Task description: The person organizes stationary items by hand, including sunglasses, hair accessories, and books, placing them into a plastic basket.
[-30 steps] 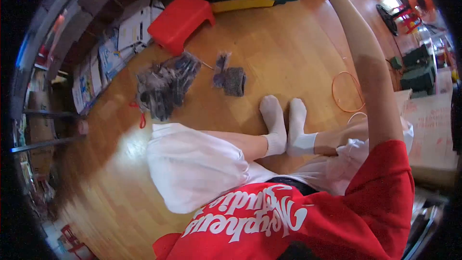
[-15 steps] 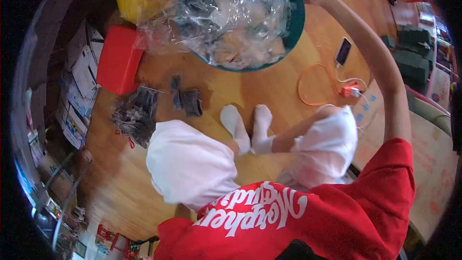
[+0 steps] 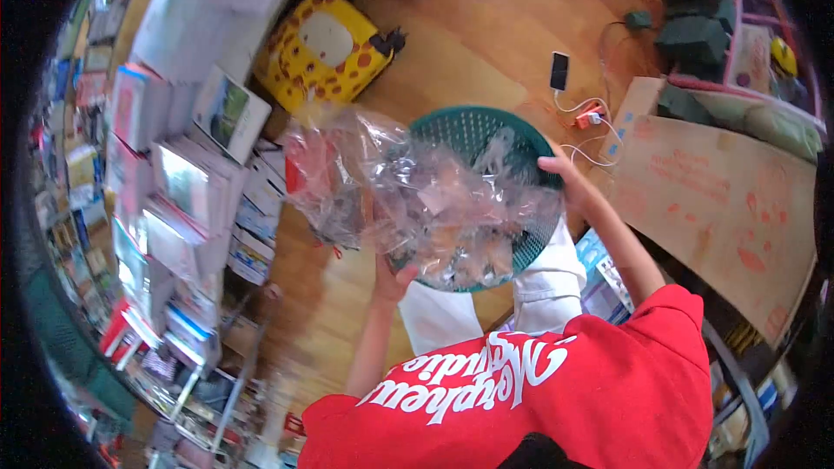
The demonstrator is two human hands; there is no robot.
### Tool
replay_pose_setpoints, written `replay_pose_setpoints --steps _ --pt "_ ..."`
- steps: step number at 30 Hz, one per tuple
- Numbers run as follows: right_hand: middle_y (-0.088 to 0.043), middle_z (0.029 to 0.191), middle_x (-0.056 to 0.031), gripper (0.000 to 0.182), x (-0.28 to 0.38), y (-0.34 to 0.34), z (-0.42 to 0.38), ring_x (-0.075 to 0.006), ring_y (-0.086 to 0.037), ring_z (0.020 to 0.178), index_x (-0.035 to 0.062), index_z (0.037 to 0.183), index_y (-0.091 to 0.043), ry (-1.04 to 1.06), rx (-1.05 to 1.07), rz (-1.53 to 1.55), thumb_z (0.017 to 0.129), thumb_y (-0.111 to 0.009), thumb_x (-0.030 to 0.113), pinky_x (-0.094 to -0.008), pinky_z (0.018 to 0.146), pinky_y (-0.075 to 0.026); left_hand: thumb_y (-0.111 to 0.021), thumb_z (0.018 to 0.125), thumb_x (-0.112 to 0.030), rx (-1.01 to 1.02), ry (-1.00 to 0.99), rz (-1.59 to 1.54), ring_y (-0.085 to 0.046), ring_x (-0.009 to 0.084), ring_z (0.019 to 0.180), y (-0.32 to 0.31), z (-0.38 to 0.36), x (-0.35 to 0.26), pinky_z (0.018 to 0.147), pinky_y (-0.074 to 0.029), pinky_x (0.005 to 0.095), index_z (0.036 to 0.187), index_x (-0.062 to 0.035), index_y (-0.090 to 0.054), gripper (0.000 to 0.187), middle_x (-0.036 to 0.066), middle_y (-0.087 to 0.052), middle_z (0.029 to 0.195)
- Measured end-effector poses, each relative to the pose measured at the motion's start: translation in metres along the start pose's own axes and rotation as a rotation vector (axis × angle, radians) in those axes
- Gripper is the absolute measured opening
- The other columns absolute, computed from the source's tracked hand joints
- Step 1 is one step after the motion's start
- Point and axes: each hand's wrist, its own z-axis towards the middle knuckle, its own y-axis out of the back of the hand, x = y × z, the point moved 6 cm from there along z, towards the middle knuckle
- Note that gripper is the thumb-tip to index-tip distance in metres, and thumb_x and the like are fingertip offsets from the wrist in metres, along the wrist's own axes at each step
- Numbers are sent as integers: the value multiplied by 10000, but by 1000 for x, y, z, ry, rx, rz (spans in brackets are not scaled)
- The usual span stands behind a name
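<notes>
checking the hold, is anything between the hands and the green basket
Nothing visible. The right hand grips the basket at its rim, and the left hand is pressed under its near edge. The clear plastic is heaped inside and spills over the left side, away from both grips.

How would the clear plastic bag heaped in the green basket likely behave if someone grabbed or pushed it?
The clear plastic bag is crumpled and spills over the green basket rim, so it probably handles floppy and shapeless. It looks thin and see-through, likely light for its bulk. Its glossy film may slip, so both the left hand and right hand at the basket's edges seem sensible.
</notes>
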Motion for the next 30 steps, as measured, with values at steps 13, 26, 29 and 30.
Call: replay_pose_setpoints --steps 13,26,29,30 --pt "-73 1475 -155 970 213 -189 -222 -545 -14 1285 300 1389 -276 728 -172 -1610 566 -709 577 -695 969 -128 -588 793 -54 99 -93 -120 -378 213 1206 -213 -22 -317 999 -315 319 1394 -16 -151 744 126 -335 1342" --pt "-503 1090 -152 531 255 -105 -162 -376 -490 999 128 1101 -551 729 -432 -1518 603 -720 206 -451 811 -452 -592 834 -86 222 -72 -182 -469 147 1085 -280 82 -338 919 -383 278 1323 -1 -298 577 89 -457 1228" --pt "-557 964 -156 433 307 -67 -146 -355 -558 856 80 1034 -562 861 -507 -1438 625 -685 154 -412 748 -475 -600 833 -96 240 -119 -86 -489 141 1061 -314 138 -354 902 -395 270 1302 -2 -328 550 82 -477 1207" --pt "-563 937 -162 424 330 -55 -143 -359 -566 827 71 1024 -561 870 -548 -1345 624 -680 142 -410 731 -477 -603 833 -101 240 -137 -47 -495 139 1054 -327 154 -364 897 -398 268 1293 -3 -339 539 81 -484 1199"
